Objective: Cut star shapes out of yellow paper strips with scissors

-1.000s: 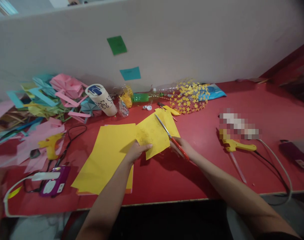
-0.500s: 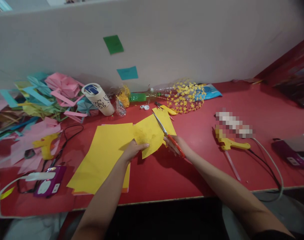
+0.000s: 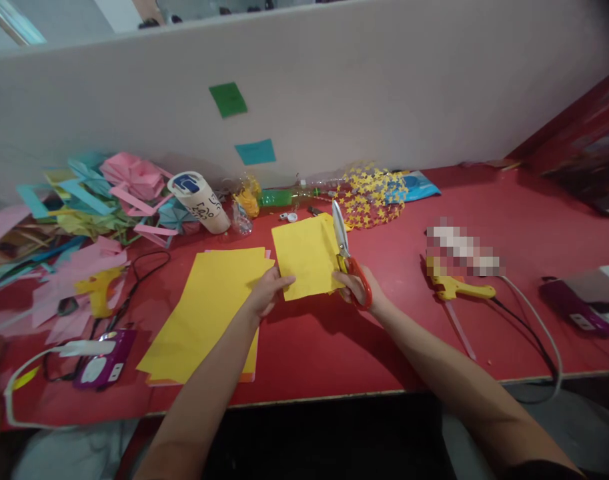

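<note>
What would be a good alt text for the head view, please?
The left hand and right hand hold a yellow sheet over a red table; the right also holds red-handled scissors. Larger yellow sheets and folded pastel paper lie leftward.

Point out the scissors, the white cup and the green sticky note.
Scissors (image 3: 360, 285): head view, on the red handle.
White cup (image 3: 203, 208): head view, on its side.
Green sticky note (image 3: 228, 100): head view, on its middle.

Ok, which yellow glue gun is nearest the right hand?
The rightmost glue gun is nearer the right hand; the leftmost glue gun lies beyond the left hand.
</note>
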The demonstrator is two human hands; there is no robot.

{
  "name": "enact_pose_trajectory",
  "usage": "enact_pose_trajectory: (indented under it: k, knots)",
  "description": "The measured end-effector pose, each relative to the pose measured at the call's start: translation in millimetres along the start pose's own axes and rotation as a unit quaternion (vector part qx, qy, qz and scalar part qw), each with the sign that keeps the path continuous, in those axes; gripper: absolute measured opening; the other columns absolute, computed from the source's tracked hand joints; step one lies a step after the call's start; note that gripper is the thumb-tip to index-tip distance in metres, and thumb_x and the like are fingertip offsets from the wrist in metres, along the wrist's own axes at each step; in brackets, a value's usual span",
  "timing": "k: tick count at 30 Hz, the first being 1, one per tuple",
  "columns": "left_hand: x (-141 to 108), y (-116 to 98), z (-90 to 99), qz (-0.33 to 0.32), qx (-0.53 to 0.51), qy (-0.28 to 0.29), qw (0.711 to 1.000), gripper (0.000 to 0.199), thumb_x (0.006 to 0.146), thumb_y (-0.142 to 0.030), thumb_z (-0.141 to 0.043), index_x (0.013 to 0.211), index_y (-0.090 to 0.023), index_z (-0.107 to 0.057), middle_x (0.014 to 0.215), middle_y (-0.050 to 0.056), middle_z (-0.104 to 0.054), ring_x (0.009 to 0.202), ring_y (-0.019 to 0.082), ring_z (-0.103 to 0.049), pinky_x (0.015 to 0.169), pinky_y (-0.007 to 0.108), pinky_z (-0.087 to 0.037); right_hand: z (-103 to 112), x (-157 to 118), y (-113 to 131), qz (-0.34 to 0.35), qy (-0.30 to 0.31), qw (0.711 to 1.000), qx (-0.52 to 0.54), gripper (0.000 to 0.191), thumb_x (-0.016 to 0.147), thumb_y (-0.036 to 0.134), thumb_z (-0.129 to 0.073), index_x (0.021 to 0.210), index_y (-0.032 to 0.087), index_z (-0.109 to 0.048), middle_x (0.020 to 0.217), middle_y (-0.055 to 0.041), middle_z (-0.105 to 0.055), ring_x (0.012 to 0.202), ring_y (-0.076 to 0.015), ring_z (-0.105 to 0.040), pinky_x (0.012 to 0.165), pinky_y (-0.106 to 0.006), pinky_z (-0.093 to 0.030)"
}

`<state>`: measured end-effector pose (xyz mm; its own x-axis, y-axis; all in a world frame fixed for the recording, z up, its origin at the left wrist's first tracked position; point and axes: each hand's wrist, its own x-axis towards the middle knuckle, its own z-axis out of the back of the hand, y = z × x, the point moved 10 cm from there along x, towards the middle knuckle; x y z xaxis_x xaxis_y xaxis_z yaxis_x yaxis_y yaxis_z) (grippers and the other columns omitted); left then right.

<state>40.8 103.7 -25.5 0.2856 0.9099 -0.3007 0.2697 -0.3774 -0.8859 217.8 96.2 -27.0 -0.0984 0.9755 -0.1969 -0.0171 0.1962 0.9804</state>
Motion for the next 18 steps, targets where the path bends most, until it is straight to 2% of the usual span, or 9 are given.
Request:
enact_pose_trajectory:
  k: [3, 5, 6, 9, 11, 14, 18]
  knots:
    - [-5.8, 3.8, -25.2, 0.001, -0.083, 0.069, 0.994, 0.059, 0.058, -0.039, -0.084, 0.112, -0.018, -0.069, 0.120, 0.013, -0.073, 0.121, 0.036, -0.062, 0.106, 0.053, -0.046, 2.7, 1.3, 1.7, 0.023, -0.036, 0.999, 0.011, 0.035, 0.077, 0.049, -0.060, 0.067, 0.025, -0.036, 0.039, 0.0091, -0.039, 0.034, -0.0093, -0.039, 0.038, -0.023, -0.035]
    - [-6.6, 9.1, -35.9, -0.009, -0.085, 0.074, 0.994, 0.060, 0.061, -0.037, -0.083, 0.115, -0.018, -0.068, 0.114, 0.013, -0.075, 0.120, 0.034, -0.063, 0.106, 0.051, -0.046, 1.0, 0.3, 3.4, 0.032, -0.046, 0.998, 0.012, 0.035, 0.078, 0.052, -0.058, 0.067, 0.025, -0.038, 0.040, 0.0086, -0.040, 0.035, -0.0098, -0.040, 0.040, -0.024, -0.036]
    - [-5.2, 13.8, -36.0, -0.011, -0.074, 0.054, 0.996, 0.058, 0.064, -0.037, -0.082, 0.116, -0.017, -0.067, 0.111, 0.013, -0.075, 0.120, 0.033, -0.063, 0.107, 0.050, -0.046, -0.5, -0.7, 4.3, 0.035, -0.048, 0.998, 0.009, 0.036, 0.077, 0.053, -0.060, 0.067, 0.025, -0.039, 0.040, 0.0084, -0.041, 0.035, -0.0101, -0.041, 0.040, -0.024, -0.036]
    - [-0.2, 23.4, -17.3, -0.026, -0.050, -0.058, 0.997, 0.053, 0.063, -0.038, -0.083, 0.107, -0.013, -0.068, 0.099, 0.013, -0.077, 0.106, 0.031, -0.070, 0.097, 0.045, -0.053, -5.5, -4.7, 7.3, 0.035, -0.047, 0.998, -0.002, 0.042, 0.070, 0.056, -0.069, 0.066, 0.024, -0.043, 0.040, 0.0082, -0.044, 0.034, -0.0104, -0.043, 0.039, -0.024, -0.036]
    - [0.7, 23.8, -2.9, -0.038, -0.023, -0.104, 0.994, 0.050, 0.060, -0.039, -0.084, 0.100, -0.013, -0.067, 0.090, 0.012, -0.078, 0.089, 0.028, -0.073, 0.080, 0.040, -0.058, -5.4, -6.1, 9.1, 0.036, -0.052, 0.998, -0.005, 0.045, 0.066, 0.059, -0.072, 0.066, 0.024, -0.044, 0.040, 0.0090, -0.043, 0.033, -0.0100, -0.042, 0.038, -0.024, -0.037]
    - [1.3, 22.0, 7.2, -0.030, 0.033, -0.091, 0.995, 0.039, 0.057, -0.037, -0.081, 0.084, -0.014, -0.066, 0.068, 0.007, -0.074, 0.057, 0.022, -0.069, 0.052, 0.030, -0.053, 3.5, -4.6, 10.4, 0.039, -0.076, 0.996, -0.004, 0.046, 0.066, 0.061, -0.072, 0.066, 0.024, -0.044, 0.041, 0.0094, -0.042, 0.034, -0.0094, -0.041, 0.039, -0.024, -0.039]
    - [-0.8, 19.8, 18.8, -0.013, 0.070, -0.086, 0.994, 0.022, 0.057, -0.032, -0.075, 0.062, -0.016, -0.061, 0.042, 0.001, -0.060, 0.036, 0.016, -0.055, 0.040, 0.027, -0.044, 23.4, 2.0, 6.6, 0.038, -0.112, 0.993, 0.001, 0.042, 0.070, 0.056, -0.070, 0.065, 0.024, -0.043, 0.042, 0.0070, -0.046, 0.034, -0.0091, -0.040, 0.039, -0.025, -0.038]
